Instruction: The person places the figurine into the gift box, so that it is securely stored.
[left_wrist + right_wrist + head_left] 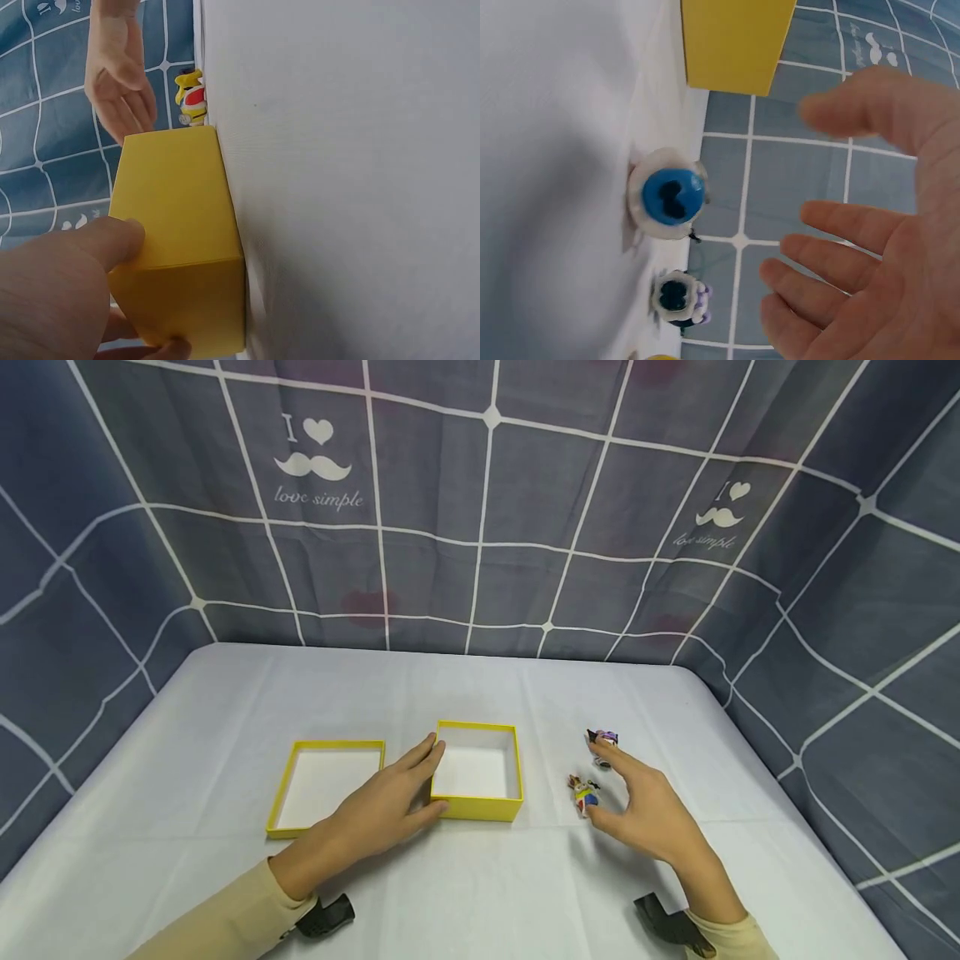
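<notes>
A yellow box (480,810) with a white inside stands uncovered at mid-table. My left hand (386,806) rests against its left side, fingers along that wall and thumb (124,240) on the front wall. To the right lie two small figurines. The nearer figurine (583,793) is multicoloured, with its blue and white end (673,196) towards the right wrist camera. Beyond it is a dark and purple figurine (602,739), partly hidden by fingers. Over both hovers my right hand (648,802), thumb and fingers spread, holding nothing.
Left of the box lies a shallow yellow-rimmed lid (326,785), inner side up, partly behind the left hand. A white cloth (480,893) covers the table. Dark grey checked curtains (435,577) enclose the back and both sides. A yellow edge (662,357) shows low in the right wrist view.
</notes>
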Available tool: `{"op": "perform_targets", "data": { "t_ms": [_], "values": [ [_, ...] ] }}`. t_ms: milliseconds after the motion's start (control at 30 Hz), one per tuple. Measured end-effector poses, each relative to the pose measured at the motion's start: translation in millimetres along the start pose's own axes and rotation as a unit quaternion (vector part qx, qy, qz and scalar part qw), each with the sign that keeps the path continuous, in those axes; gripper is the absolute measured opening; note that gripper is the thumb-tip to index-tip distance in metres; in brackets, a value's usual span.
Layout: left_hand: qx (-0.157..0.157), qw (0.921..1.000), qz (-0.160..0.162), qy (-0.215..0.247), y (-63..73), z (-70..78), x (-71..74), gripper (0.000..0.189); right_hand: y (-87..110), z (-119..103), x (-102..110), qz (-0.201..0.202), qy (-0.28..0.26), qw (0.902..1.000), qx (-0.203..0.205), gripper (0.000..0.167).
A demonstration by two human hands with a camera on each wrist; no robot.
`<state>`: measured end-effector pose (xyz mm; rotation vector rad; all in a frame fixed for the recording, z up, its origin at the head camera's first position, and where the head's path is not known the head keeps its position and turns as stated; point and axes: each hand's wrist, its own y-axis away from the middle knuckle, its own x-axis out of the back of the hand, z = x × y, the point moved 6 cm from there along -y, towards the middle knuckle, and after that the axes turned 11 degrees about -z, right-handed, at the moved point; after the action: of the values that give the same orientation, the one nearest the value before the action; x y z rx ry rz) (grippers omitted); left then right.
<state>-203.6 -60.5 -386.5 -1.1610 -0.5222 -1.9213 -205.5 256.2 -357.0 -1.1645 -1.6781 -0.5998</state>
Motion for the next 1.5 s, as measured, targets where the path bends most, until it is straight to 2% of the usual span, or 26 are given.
{"op": "perform_targets", "data": {
  "t_ms": [233,533,1033,1500],
  "values": [
    [0.005,1.0,-0.005,-0.005,0.9,-0.1,-2.0,0.08,-0.9,8.1,-12.4,-0.05,0.0,0.9986,-0.016,0.066],
    [0.006,0.9999,-0.001,-0.014,0.4,0.4,-1.1,0.079,-4.3,6.9,-25.7,-0.084,0.065,0.9943,0.009,0.053],
    [0.003,0.9999,-0.001,-0.014,1.0,1.5,-0.4,0.078,-6.6,9.5,-29.0,-0.061,0.045,0.9971,0.009,0.047],
    [0.004,0.9999,-0.005,-0.016,0.9,1.3,-1.0,0.078,-8.1,11.8,-25.3,-0.032,0.032,0.9988,-0.017,0.045]
  ]
}}
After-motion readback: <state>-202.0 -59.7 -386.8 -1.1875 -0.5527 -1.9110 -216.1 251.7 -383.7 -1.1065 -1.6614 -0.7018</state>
